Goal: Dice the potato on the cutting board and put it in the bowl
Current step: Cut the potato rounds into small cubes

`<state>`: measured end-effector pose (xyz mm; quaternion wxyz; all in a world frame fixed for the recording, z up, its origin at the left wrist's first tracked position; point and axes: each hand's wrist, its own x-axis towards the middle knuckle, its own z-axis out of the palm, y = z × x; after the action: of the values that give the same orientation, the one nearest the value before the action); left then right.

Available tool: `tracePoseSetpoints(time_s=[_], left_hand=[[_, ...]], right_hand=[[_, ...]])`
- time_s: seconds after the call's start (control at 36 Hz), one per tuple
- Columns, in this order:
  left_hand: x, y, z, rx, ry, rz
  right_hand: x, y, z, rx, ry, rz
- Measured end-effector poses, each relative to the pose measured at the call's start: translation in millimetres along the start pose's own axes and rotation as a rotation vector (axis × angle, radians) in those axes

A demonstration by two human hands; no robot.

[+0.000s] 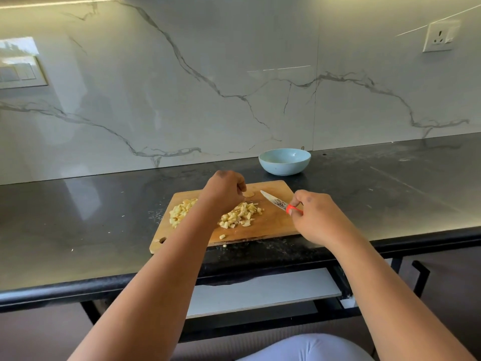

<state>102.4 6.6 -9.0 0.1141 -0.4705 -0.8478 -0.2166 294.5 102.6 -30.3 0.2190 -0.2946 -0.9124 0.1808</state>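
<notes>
My left hand [224, 190] hangs over the middle of the wooden cutting board [270, 225] with its fingers curled under, and I cannot tell whether they pinch anything; just past the fingertips a thin round potato slice [249, 194] lies flat on the board, partly hidden by the hand. My left forearm covers the strip of board between the two heaps of diced potato: the left heap [181, 211] near the board's left side and the right heap [242, 214] toward the centre. One loose potato cube [222, 236] sits by the board's near edge, and another bit lies just off it on the black counter [78, 230]. My right hand [316, 217] grasps the red-handled knife [279, 204]; most of the handle is buried in my fingers, and the blade points away to the left above the board. The pale blue bowl [284, 162] stands beyond the board by the marble wall; what I see of its inside holds no potato
</notes>
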Motion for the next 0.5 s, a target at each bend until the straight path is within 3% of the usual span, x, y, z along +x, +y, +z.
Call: tracePoseSetpoints(time_s=[0.19, 0.33, 0.5], left_hand=[[10, 1, 0, 0.083, -0.128, -0.001], [25, -3, 11, 0.106, -0.062, -0.029], [45, -6, 16, 0.128, -0.280, -0.034]], right_hand=[[5, 7, 2, 0.003, 0.066, 0.060], [6, 9, 3, -0.008, 0.053, 0.058], [8, 12, 5, -0.024, 0.033, 0.083]])
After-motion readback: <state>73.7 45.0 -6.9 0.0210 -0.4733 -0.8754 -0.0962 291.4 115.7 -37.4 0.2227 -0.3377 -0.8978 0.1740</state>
